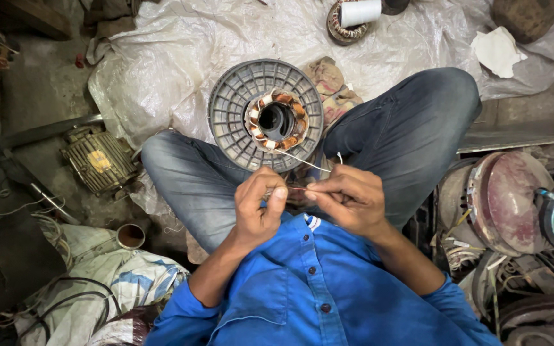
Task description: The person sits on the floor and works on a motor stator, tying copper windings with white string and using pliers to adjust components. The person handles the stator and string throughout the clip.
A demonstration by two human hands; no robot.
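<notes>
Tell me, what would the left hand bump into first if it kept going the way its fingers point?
Probably the grey round motor part with copper coils resting on the person's legs. The left hand points up-screen toward it, though depth is hard to judge.

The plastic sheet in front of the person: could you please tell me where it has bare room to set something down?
The plastic sheet lies bare between the grey ribbed housing and the thread spool, and left of the housing. It is crowded at right by motor parts and at left by the ribbed motor. Both hands pinch thread over the lap.
</notes>
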